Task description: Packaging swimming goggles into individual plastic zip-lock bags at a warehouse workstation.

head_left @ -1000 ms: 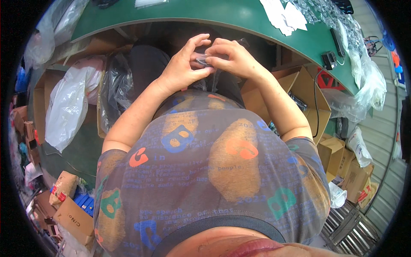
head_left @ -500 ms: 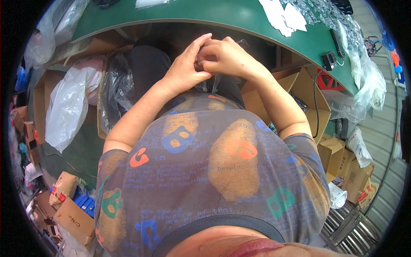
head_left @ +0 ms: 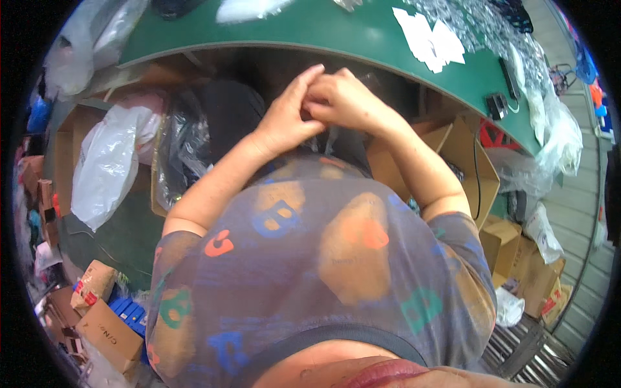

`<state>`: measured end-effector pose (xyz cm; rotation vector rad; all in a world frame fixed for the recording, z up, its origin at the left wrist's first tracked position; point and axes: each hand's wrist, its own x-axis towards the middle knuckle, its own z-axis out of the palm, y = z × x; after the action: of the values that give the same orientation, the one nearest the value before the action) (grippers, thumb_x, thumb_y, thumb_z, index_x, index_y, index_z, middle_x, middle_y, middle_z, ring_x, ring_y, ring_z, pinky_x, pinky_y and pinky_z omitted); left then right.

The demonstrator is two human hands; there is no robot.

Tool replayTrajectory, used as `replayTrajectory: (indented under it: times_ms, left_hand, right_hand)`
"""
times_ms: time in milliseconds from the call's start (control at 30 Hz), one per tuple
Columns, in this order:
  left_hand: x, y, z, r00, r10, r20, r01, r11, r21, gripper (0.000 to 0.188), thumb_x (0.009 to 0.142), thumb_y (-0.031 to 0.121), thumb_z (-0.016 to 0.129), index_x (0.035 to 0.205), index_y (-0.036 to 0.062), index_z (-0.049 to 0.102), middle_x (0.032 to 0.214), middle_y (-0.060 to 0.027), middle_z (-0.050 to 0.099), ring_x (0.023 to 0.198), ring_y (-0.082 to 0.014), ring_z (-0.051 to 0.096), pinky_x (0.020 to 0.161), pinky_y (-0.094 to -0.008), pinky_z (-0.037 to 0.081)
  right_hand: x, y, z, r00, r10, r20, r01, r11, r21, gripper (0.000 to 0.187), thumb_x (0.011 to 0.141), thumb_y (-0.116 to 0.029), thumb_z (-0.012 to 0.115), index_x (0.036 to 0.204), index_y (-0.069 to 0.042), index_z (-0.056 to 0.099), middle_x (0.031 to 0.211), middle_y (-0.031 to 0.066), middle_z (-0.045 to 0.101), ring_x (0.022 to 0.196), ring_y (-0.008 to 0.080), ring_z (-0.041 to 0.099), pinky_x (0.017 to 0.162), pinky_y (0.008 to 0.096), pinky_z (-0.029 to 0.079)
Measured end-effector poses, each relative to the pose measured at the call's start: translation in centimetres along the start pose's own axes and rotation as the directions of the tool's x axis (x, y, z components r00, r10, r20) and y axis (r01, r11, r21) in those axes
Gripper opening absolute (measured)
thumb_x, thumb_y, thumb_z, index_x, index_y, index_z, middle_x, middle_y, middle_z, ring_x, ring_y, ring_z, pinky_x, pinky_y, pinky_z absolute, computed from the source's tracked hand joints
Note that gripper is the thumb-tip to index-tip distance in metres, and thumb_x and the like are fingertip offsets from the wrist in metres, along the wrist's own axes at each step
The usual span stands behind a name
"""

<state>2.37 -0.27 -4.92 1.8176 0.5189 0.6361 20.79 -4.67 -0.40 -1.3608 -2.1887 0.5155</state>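
Observation:
My two hands meet in front of my belly, just short of the green table's edge. My left hand (head_left: 290, 116) has its long fingers pressed together and its thumb bent toward the right hand. Against its fingers lies my right hand (head_left: 346, 101), curled in a pinch. Anything between the fingers is hidden by the hands themselves. A faint bit of clear plastic (head_left: 333, 137) shows below the hands, above my lap.
White paper slips (head_left: 430, 40), a small black device (head_left: 497, 105) and crumpled clear plastic (head_left: 456, 29) lie on the green table (head_left: 310, 29). A cardboard box with a white plastic bag (head_left: 110, 161) stands at left. Another open carton (head_left: 482, 174) is by my right arm.
The whole view has shifted slightly, so the table and hands appear lower. My right fingers have moved a little against the left hand; the hands stay together.

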Motion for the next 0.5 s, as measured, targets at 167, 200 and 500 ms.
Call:
replayTrajectory:
  times_ms: [167,200,500]
  left_hand:
    - [0.5,1.3,-1.1,0.998,0.055,-0.038,-0.051,0.994,0.097,0.094,0.073,0.013,0.080,0.155,0.0062,0.034,0.150,-0.0222,0.048,0.140,-0.0351,0.049,0.117,-0.0394,0.040]
    - [0.7,0.9,-1.3,0.992,0.118,-0.052,-0.109,0.982,0.154,0.095,0.075,0.014,0.083,0.156,0.0066,0.033,0.150,-0.0211,0.047,0.137,-0.0339,0.052,0.110,-0.0393,0.047]
    - [-0.4,0.3,-2.9,0.983,-0.153,0.101,0.175,0.947,-0.269,0.049,0.088,0.005,0.078,0.134,0.0036,0.058,0.127,-0.0114,0.064,0.116,-0.0187,0.066,0.093,-0.0322,0.057]
  right_hand:
    - [0.1,-0.8,-0.6,0.995,-0.033,-0.090,0.028,0.998,-0.048,0.015,0.085,-0.024,0.068,0.083,-0.009,0.071,0.087,0.0082,0.067,0.088,0.0282,0.067,0.081,0.0446,0.048]
    - [-0.1,-0.6,-0.9,0.988,-0.063,-0.142,0.060,0.998,-0.022,0.019,0.090,-0.028,0.069,0.090,-0.010,0.073,0.093,0.0081,0.066,0.089,0.0287,0.066,0.083,0.0441,0.047]
    - [-3.5,0.7,-1.5,0.988,0.153,-0.005,-0.147,0.957,0.249,0.017,0.091,-0.018,0.072,0.102,-0.005,0.073,0.095,0.0122,0.065,0.091,0.0311,0.066,0.079,0.0396,0.053]
